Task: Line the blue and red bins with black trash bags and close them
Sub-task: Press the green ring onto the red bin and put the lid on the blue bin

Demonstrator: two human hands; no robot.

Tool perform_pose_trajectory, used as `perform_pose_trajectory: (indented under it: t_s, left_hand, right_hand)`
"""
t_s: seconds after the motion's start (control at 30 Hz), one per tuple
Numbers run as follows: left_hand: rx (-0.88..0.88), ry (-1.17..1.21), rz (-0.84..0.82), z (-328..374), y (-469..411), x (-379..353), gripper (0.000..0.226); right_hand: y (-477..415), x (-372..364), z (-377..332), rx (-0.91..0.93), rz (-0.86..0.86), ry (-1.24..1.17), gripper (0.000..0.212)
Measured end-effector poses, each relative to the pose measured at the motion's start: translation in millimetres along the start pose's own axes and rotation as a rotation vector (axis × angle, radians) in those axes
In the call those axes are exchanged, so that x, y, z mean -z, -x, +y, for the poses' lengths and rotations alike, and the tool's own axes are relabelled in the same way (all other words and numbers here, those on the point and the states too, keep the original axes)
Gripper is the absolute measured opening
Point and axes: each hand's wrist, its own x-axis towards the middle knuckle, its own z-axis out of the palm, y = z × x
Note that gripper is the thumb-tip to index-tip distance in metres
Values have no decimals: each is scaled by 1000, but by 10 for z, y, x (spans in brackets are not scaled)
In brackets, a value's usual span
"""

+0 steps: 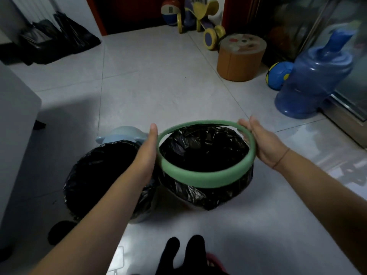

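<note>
Gripping the green ring (206, 180) at opposite sides, my left hand (148, 153) and right hand (262, 143) hold it tilted over the right-hand bin's black bag (202, 147), near edge seated, far edge raised. I judge this is to clamp the liner. The other bag-lined bin (103, 175) stands touching at left, its pale blue lid (121, 133) behind it.

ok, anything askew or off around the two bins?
The green ring sits tilted on the right bin's black bag: near edge down over the bag, far edge raised, held between the left hand and right hand. Nothing spilled or torn.
</note>
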Motion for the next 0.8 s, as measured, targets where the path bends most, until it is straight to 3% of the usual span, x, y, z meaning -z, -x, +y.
perform_pose_trajectory:
  t_s: [0.1, 0.2, 0.37, 0.5, 0.63, 0.73, 0.8]
  left_hand:
    - [-183, -367, 71, -285, 99, -81, 62]
    - [-283, -573, 137, -495, 150, -135, 72]
    - [-326, -668, 196, -603, 125, -170, 91]
    - [-321, -755, 199, -583, 118, -180, 82]
    - [-310, -882, 96, -388, 116, -30, 78]
    - [-338, -889, 91, -69, 95, 327, 77]
    - [-311, -848, 108, 158, 25, 679, 66]
  right_hand:
    - [184, -43, 179, 41, -21, 164, 82]
    - [248, -108, 334, 77, 18, 295, 77]
    - [250, -225, 464, 194, 137, 432, 73]
    - [238, -221, 463, 232, 168, 554, 60]
    - [243, -226, 346, 209, 210, 793, 65]
    - [192, -488, 65, 311, 218, 783, 77]
    - [89, -795, -130, 379, 137, 743, 72]
